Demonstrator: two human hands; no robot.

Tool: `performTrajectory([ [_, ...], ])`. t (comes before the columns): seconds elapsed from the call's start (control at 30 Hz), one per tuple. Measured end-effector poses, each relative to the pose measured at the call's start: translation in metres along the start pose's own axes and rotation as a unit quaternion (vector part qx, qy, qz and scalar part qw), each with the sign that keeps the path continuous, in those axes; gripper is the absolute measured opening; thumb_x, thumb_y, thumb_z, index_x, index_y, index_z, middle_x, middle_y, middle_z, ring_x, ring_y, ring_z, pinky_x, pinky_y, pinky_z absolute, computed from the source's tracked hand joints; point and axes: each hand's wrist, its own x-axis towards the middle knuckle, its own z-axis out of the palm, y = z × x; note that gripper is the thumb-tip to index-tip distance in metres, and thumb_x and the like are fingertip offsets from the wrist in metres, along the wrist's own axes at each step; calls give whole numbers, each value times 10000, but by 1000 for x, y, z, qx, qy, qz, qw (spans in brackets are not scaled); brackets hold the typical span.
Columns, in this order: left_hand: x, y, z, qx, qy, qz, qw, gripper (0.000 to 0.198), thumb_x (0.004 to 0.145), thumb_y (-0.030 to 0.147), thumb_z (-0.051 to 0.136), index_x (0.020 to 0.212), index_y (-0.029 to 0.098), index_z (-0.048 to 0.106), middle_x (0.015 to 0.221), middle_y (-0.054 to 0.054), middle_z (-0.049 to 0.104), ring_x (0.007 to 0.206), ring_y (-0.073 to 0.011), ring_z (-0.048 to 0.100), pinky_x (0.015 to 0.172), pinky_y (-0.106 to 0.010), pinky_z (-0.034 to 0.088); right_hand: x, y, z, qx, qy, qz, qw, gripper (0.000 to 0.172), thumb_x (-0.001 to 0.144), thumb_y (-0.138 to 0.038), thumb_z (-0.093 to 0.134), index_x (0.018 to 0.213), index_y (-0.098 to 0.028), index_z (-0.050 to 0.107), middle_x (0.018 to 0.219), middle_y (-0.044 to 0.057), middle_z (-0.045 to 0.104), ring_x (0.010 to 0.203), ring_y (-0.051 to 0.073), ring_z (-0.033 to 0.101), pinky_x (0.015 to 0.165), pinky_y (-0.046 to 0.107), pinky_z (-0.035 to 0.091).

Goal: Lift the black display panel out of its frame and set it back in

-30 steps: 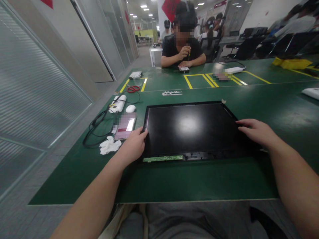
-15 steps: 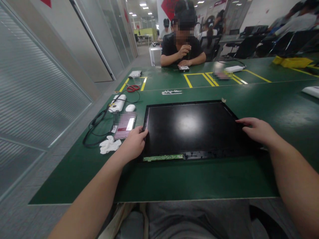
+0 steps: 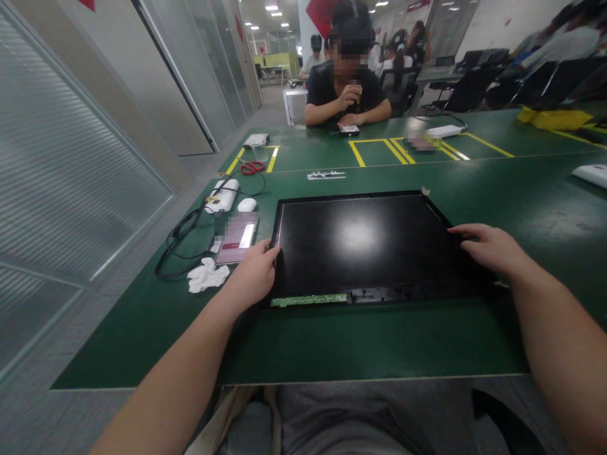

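Note:
A flat black display panel lies in front of me, its dark face up and a bright reflection in its middle. Along its near edge, on the left, runs a narrow green circuit board. My left hand is closed on the panel's left edge, thumb on top and fingers partly hidden below. Over at the right edge my right hand grips the frame, the index finger along its rim and the other fingers mostly out of sight.
Left of the panel are a phone, crumpled tissue, a white mouse, a white power strip, black cables and red-handled scissors. Beyond the panel lie thin white strips. Across the green table sits a person.
Almost nothing differs. The whole view has shifted very slightly; both hands keep their places on the panel's edges.

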Motion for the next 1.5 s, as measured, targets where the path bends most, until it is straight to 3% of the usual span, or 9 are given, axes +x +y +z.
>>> performTrajectory([
  [0.2, -1, 3, -3, 10, -7, -14, 1000, 548, 922, 133, 441, 1435, 96, 631, 1512, -229, 612, 1393, -413, 560, 1187, -650, 411, -7, -9, -6, 16, 1, 39, 999, 476, 725, -297, 589, 1135, -252, 826, 980, 72, 780, 811, 246, 674, 852, 399, 545],
  [0.53, 0, 7, -12, -171, 24, -67, 983, 674, 881, 146, 476, 1554, 134, 513, 1550, -161, 602, 1416, -350, 581, 1207, -568, 440, -8, -5, -4, 14, 12, 19, 1000, 446, 730, -368, 601, 1104, -279, 828, 977, 77, 776, 877, 283, 681, 845, 419, 536],
  [0.6, 0, 10, -12, -297, 51, -83, 950, 680, 900, 182, 486, 1579, 176, 460, 1559, -137, 597, 1382, -333, 612, 1154, -561, 505, -7, -4, -5, 16, 8, 27, 999, 449, 730, -373, 603, 1110, -282, 826, 977, 80, 775, 898, 294, 686, 855, 430, 535],
  [0.7, 3, 16, -11, -491, 72, -128, 859, 679, 903, 213, 521, 1572, 223, 406, 1571, -121, 585, 1267, -310, 686, 1008, -533, 617, -6, -4, -6, 14, -2, 37, 999, 460, 729, -374, 602, 1121, -284, 824, 990, 84, 774, 907, 298, 687, 868, 438, 532],
  [0.83, 7, 27, -12, -583, 119, -224, 772, 551, 815, 106, 604, 1352, 228, 584, 1581, -84, 574, 1235, -260, 698, 903, -360, 649, -5, -4, -5, 10, 6, 26, 1000, 466, 720, -394, 595, 1111, -291, 826, 992, 78, 773, 859, 286, 680, 837, 438, 537],
  [1.0, 10, 37, -14, -704, 127, -316, 623, 459, 822, 109, 645, 1274, 188, 634, 1239, -90, 765, 847, -189, 779, 583, -226, 599, -3, 1, -2, 2, 11, 6, 1000, 457, 720, -410, 589, 1087, -273, 824, 926, 74, 761, 763, 257, 655, 775, 419, 535],
  [1.07, 9, 36, -14, -729, 108, -321, 595, 501, 840, 137, 679, 1336, 180, 622, 1084, -77, 797, 778, -191, 778, 570, -239, 602, -3, 0, -2, 2, 13, 5, 1000, 447, 717, -409, 595, 1075, -275, 826, 929, 74, 759, 764, 256, 651, 785, 424, 534],
  [1.27, 3, 29, -11, -717, 40, -273, 640, 813, 672, 133, 921, 1429, 218, 636, 1041, -65, 825, 874, -249, 803, 735, -313, 661, -4, -4, -5, 8, 12, 21, 1000, 414, 707, -394, 622, 1049, -287, 830, 933, 67, 748, 779, 256, 644, 819, 439, 535],
  [1.5, 1, 29, -12, -698, -5, -245, 673, 676, 568, 133, 969, 1206, 205, 758, 1062, -67, 830, 868, -246, 797, 732, -314, 653, -3, -1, -1, 7, 12, 11, 1000, 397, 723, -390, 626, 1049, -280, 824, 925, 66, 742, 790, 250, 645, 818, 425, 533],
])
